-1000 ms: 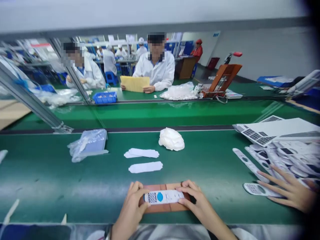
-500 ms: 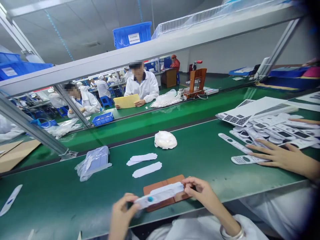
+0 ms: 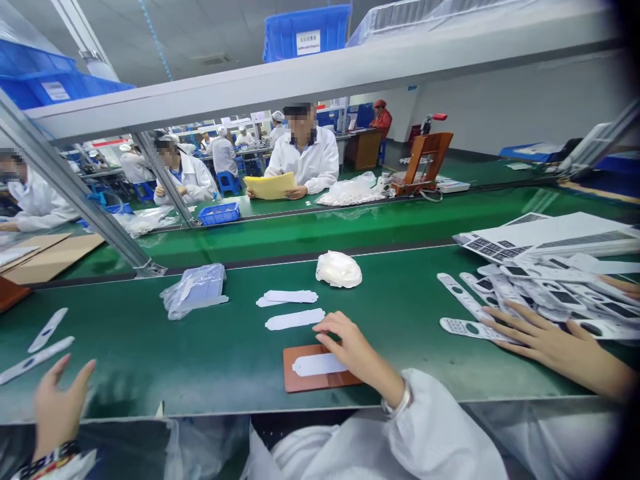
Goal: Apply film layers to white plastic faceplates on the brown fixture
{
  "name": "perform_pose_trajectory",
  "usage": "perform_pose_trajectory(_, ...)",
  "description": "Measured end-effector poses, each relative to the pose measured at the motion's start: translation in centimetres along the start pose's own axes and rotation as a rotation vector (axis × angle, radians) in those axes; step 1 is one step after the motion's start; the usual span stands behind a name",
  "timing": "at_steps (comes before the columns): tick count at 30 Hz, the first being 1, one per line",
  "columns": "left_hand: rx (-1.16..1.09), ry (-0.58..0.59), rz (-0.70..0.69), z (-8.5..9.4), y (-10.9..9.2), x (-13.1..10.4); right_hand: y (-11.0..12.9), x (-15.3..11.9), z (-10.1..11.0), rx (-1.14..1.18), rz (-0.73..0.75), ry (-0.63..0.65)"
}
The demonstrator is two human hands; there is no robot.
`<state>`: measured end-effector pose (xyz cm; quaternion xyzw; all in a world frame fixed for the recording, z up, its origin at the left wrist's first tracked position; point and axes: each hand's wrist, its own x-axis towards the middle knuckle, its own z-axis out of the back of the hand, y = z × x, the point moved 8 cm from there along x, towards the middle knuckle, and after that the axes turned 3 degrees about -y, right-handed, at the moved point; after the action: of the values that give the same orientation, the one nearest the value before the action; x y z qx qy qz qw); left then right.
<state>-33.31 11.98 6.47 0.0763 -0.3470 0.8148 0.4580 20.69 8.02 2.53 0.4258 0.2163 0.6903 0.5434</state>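
Observation:
My left hand [image 3: 63, 403] is open at the far left, thumb and fingers apart. Just beyond its fingertips lies a slim white panel with a dark oval [image 3: 37, 360], and a similar panel [image 3: 48, 330] is behind it. My right hand [image 3: 350, 343] reaches over a brown block [image 3: 295, 380], its curved fingertips at the right end of a flat white strip [image 3: 293, 320]. Thumb and forefinger look slightly apart. On the block rests another white strip [image 3: 317, 365], partly hidden under my right hand. Two overlapping white strips [image 3: 290, 297] lie farther back.
A co-worker's hand [image 3: 555, 343] rests at right beside a heap of printed panels [image 3: 555, 287] and stacked sheets [image 3: 560, 233]. A crumpled white bundle [image 3: 339, 270] and a bagged stack [image 3: 197, 290] lie on the green bench. A metal post [image 3: 100, 193] rises at left.
My left hand has moved far left and let go of the panel with the blue-green dot. My right hand has left that panel and moved back to the white strip. The view has shifted.

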Motion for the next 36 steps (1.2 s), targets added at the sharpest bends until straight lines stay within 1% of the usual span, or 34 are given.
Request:
perform_pose_trajectory(1, -0.062, 0.003, 0.016, -0.7, -0.6, -0.9, 0.5, 0.6, -0.8, -0.030, 0.028, 0.031)
perform_pose_trajectory(3, -0.212, 0.067, 0.001, -2.8, -2.6, -2.5, 0.3, 2.0, -2.0, -0.098, 0.051, 0.083)
perform_pose_trajectory(6, -0.411, 0.264, -0.120, -6.5, -7.0, -4.8, -2.1, 4.2, -2.7, -0.197, 0.026, 0.133)
perform_pose_trajectory(8, -0.500, 0.402, -0.210, -8.5, -9.8, -6.5, -3.8, 5.1, -2.7, -0.237, 0.009, 0.149)
perform_pose_trajectory(9, -0.527, 0.449, -0.247, -9.2, -10.9, -7.3, -4.4, 5.3, -2.7, -0.244, 0.011, 0.152)
perform_pose_trajectory(11, -0.552, 0.480, -0.294, -9.8, -12.2, -8.5, -4.9, 5.5, -2.8, -0.231, 0.034, 0.150)
perform_pose_trajectory(12, -0.551, 0.479, -0.303, -9.9, -12.4, -9.0, -5.0, 5.5, -2.9, -0.213, 0.051, 0.145)
perform_pose_trajectory(14, -0.536, 0.473, -0.307, -10.0, -11.9, -9.4, -5.3, 5.5, -3.0, -0.166, 0.077, 0.130)
perform_pose_trajectory(17, -0.504, 0.434, -0.275, -9.7, -9.6, -8.8, -6.8, 5.7, -3.3, -0.095, 0.094, 0.113)
perform_pose_trajectory(18, -0.496, 0.412, -0.254, -9.4, -8.6, -8.2, -7.6, 5.8, -3.2, -0.078, 0.083, 0.102)
perform_pose_trajectory(21, -0.492, 0.325, -0.163, -7.5, -5.6, -5.8, -10.0, 5.9, -2.4, -0.049, -0.044, 0.055)
perform_pose_trajectory(23, -0.508, 0.261, -0.095, -5.9, -4.1, -4.2, -10.4, 5.8, -1.4, -0.082, -0.094, 0.024)
perform_pose_trajectory(25, -0.536, 0.222, -0.047, -4.9, -3.8, -3.3, -9.7, 5.7, -0.5, -0.115, -0.115, 0.005)
perform_pose_trajectory(26, -0.556, 0.225, -0.038, -4.7, -4.2, -3.3, -9.0, 5.6, -0.1, -0.105, -0.118, -0.004)
perform_pose_trajectory(27, -0.580, 0.251, -0.038, -4.9, -5.1, -3.7, -8.3, 5.4, 0.3, -0.077, -0.122, -0.008)
perform_pose_trajectory(28, -0.608, 0.304, -0.047, -5.5, -6.4, -4.6, -7.6, 5.0, 0.6, -0.036, -0.128, -0.011)
perform_pose_trajectory(29, -0.638, 0.383, -0.062, -6.3, -8.0, -5.9, -6.9, 4.5, 0.9, 0.019, -0.143, -0.021)
perform_pose_trajectory(30, -0.667, 0.488, -0.081, -7.4, -9.8, -7.6, -6.5, 3.8, 1.1, 0.054, -0.172, -0.026)
perform_pose_trajectory(32, -0.708, 0.746, -0.121, -9.4, -13.6, -12.3, -5.8, 1.8, 2.1, 0.056, -0.236, -0.101)
perform_pose_trajectory(33, -0.713, 0.880, -0.141, -10.1, -15.3, -14.9, -5.6, 0.6, 2.5, 0.045, -0.275, -0.144)
perform_pose_trajectory(34, -0.710, 1.004, -0.161, -10.5, -16.8, -17.5, -5.3, -0.6, 2.8, 0.036, -0.309, -0.177)
perform_pose_trajectory(36, -0.689, 1.200, -0.199, -10.4, -19.0, -21.9, -4.9, -2.9, 2.7, 0.037, -0.359, -0.193)
